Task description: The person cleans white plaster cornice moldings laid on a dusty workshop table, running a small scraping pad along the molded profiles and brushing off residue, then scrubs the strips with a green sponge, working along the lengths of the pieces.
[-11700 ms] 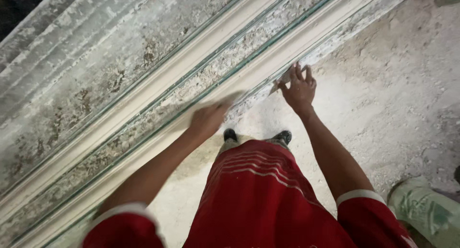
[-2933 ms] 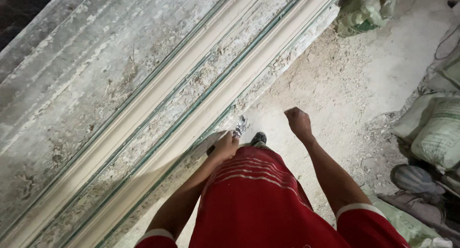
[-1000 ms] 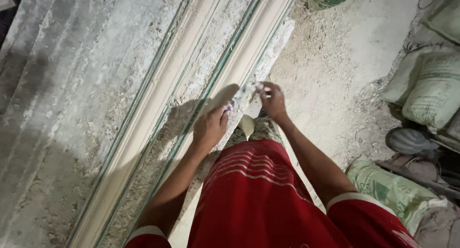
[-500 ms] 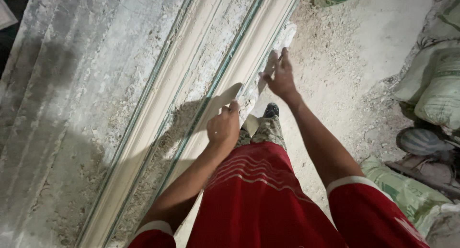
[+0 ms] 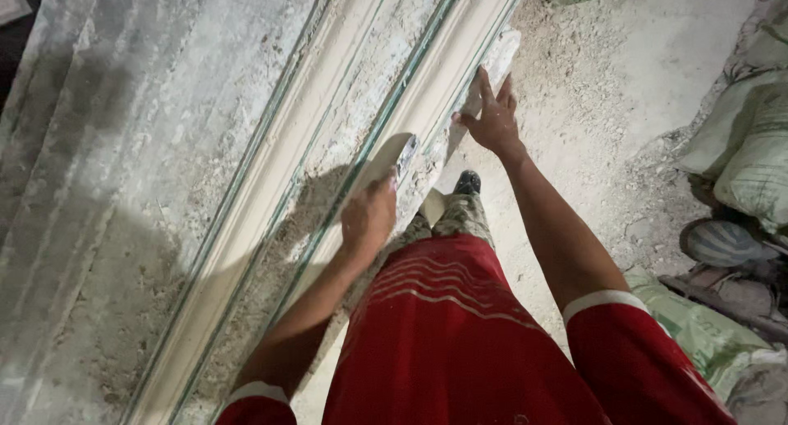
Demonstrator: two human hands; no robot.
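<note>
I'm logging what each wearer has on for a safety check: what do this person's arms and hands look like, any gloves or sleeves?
Both hands are bare: no gloves on the left hand or the right hand, and no rings or watch that I can make out. The forearms are bare too. Short red sleeves end above the elbows, each edged with a white band, on a red shirt with thin white stripes.

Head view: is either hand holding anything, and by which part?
The left hand grips a flat scraper-like blade by its lower end, the blade laid against the long plaster moulding. The right hand holds nothing; its spread fingers rest on the moulding's edge.
</note>
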